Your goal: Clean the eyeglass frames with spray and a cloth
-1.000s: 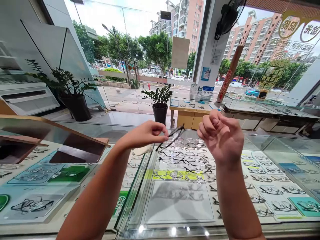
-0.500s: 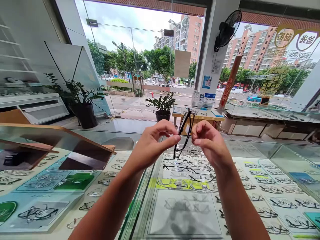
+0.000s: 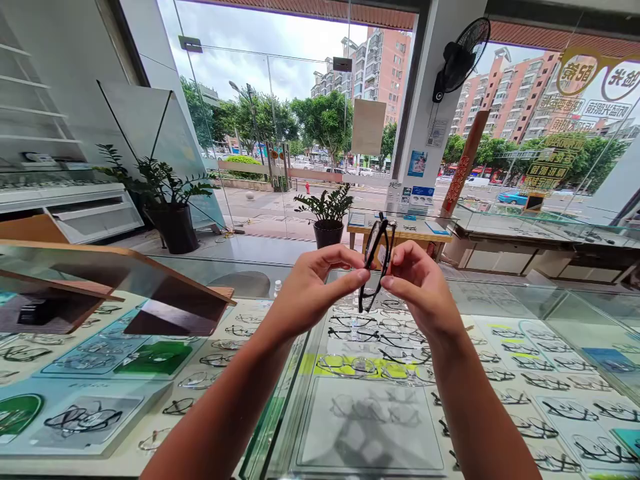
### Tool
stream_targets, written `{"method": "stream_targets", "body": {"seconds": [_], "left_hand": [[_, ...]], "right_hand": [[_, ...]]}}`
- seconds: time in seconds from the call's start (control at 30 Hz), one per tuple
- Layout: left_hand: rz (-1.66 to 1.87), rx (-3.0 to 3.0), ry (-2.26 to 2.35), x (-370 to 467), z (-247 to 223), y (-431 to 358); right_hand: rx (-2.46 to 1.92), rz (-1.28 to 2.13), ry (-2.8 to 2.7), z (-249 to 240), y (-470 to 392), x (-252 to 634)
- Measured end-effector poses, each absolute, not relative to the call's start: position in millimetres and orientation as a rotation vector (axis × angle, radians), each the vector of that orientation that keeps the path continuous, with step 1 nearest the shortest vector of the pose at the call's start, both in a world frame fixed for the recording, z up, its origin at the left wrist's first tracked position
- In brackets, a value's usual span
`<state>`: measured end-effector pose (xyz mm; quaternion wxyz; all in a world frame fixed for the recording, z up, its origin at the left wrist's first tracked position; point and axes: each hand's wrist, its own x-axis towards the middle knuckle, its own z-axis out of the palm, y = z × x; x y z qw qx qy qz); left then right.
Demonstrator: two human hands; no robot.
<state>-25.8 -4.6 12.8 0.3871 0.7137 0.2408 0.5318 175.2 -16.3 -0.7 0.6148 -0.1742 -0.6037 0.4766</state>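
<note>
A pair of black-framed eyeglasses (image 3: 377, 263) is held up edge-on above a glass display counter (image 3: 280, 400). My left hand (image 3: 320, 283) pinches the frame's left side between thumb and fingers. On the other side, my right hand (image 3: 425, 287) has its thumb and curled fingers closed against the glasses' folded temple side. Below the hands, rows of eyeglasses (image 3: 354, 333) lie under the glass, some on a yellow strip (image 3: 313, 365). The shadow of my hands falls on a pale panel (image 3: 310, 440) nearer to me.
A wooden-topped stand (image 3: 185, 300) rises at the left over more displayed frames. Beyond the counter are potted plants (image 3: 327, 230), a small wooden table (image 3: 360, 230) and large windows facing a street. A black fan (image 3: 460, 57) hangs on the pillar.
My right hand has closed in from beside the glasses and now touches them. The glasses have shifted slightly to the right and turned a little, still in my left hand.
</note>
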Motion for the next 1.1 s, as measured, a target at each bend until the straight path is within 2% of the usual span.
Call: {"method": "stream_targets", "body": {"seconds": [0.27, 0.67, 0.77, 0.93, 1.1], "left_hand": [[1.336, 1.957, 0.661, -26.5, 12.4, -5.1], [1.526, 2.069, 0.783, -19.9, 12.5, -9.5], [1.556, 2.063, 0.827, -23.3, 11.2, -3.9], [1.497, 2.212, 0.908, -30.8, 17.6, -4.4], [1.446, 2.232, 0.938, -32.5, 18.5, -3.7]], "right_hand": [[-0.45, 1.037, -1.396, -0.4, -16.5, 177.6], [-0.554, 0.877, -1.434, -3.3, -7.3, 183.1], [-0.64, 0.652, -1.453, -1.0, -9.1, 187.0], [-0.906, -0.013, -1.442, 2.2, -12.5, 201.3], [-0.908, -0.241, -1.383, 4.8, -17.1, 201.6]]}}
